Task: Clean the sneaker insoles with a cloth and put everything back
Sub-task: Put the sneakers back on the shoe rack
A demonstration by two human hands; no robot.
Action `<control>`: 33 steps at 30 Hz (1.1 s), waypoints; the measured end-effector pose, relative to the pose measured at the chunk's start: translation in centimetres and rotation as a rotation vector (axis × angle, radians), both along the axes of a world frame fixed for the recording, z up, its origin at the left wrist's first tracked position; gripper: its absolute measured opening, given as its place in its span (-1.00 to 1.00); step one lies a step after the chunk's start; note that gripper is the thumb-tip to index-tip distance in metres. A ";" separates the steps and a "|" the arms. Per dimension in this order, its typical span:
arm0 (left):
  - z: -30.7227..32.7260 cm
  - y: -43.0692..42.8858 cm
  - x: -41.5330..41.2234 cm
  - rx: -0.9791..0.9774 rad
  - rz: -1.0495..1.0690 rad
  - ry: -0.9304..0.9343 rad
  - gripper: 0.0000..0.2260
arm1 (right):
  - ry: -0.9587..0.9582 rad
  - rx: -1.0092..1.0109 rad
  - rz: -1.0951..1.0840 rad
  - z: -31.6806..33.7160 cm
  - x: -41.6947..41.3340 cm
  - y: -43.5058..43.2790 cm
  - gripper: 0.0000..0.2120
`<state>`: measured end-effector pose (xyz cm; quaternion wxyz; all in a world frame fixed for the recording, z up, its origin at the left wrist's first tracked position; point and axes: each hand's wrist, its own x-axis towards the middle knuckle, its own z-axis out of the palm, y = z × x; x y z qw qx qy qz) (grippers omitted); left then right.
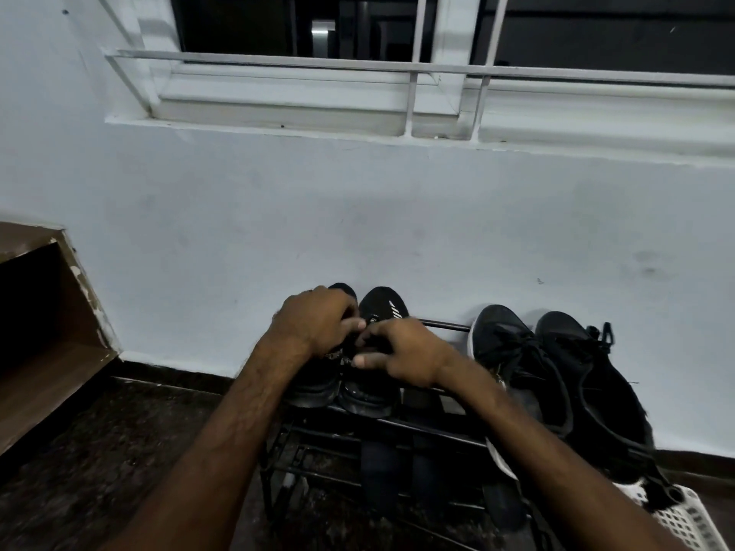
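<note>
1. The pair of black sneakers [358, 351] stood on the top rail of the black shoe rack [397, 427].
2. Left hand [318, 324] closed over the left shoe; right hand [401, 351] rested fingers spread; its hold could not be told.
3. Best practice was lifting both level, clear of the neighbouring pair [557, 375].

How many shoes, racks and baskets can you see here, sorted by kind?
Black sneakers on the rack's top shelf: 4, a left pair under the left hand and right hand, and a right pair
Black metal shoe racks: 1
White plastic baskets: 1
Total: 6
Dark shapes on the lower shelf are too dim to count.
</note>
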<state>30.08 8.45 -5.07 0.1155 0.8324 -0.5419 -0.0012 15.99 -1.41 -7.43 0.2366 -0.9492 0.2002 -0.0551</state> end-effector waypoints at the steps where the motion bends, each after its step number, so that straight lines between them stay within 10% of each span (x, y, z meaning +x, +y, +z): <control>1: 0.3 -0.5 -1.1 -0.066 -0.029 -0.004 -0.84 | -0.017 0.016 -0.014 0.9 -0.6 -0.4 -0.73; 7: -0.6 -5.2 -8.3 -0.259 -0.174 0.116 -0.78 | -0.188 -0.074 -0.341 3.5 -9.2 -7.5 -0.83; 14: -5.9 -11.2 -11.5 -0.094 -0.405 0.450 -0.53 | 0.053 -0.038 -0.383 -0.4 -15.9 -12.4 -0.59; 33: -3.2 -11.6 -17.5 -0.382 -0.160 0.706 -0.90 | -0.030 -0.218 -0.453 0.3 -17.7 -11.5 -0.86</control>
